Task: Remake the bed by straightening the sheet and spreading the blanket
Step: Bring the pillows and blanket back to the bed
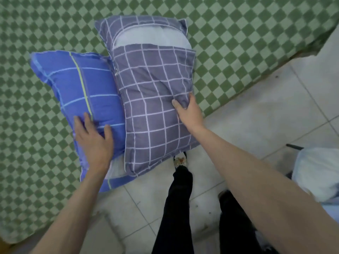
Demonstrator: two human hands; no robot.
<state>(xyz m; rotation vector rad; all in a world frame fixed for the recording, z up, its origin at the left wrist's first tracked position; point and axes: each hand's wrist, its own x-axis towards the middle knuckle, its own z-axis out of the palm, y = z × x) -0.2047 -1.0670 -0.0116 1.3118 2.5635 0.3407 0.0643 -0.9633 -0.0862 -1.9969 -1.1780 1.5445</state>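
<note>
green-and-pale checkered sheet [229, 44] covers the bed across the upper and left parts of the head view, its near edge running diagonally down to the white tiled floor [266, 110]; the cloth lies mostly flat, with a soft fold along that edge. two pillows sit side by side on the sheet at the bed's edge, touching along their long sides and overhanging the floor at their near ends. blue pillow [82, 85], on the left, carries pale blue lines and one yellow-green stripe. grey-purple grid pillow [156, 99], on the right, has its case open at the far end, where a white inner pillow [152, 37] shows. left hand [93, 138] lies palm down on the near part of the blue pillow, fingers spread wide and pressed flat, thumb toward the grid pillow. right hand [189, 112] grips the right side of the grid pillow, thumb on top and fingers curled under a bunched fold of the case. both forearms are bare. below, the person's legs in black trousers [176, 217] stand on the tiles, with one shoe [180, 160] just under the grid pillow's near corner. a white bundle of cloth [319, 173] rests at the right margin; whether it is the blanket cannot be told.
</note>
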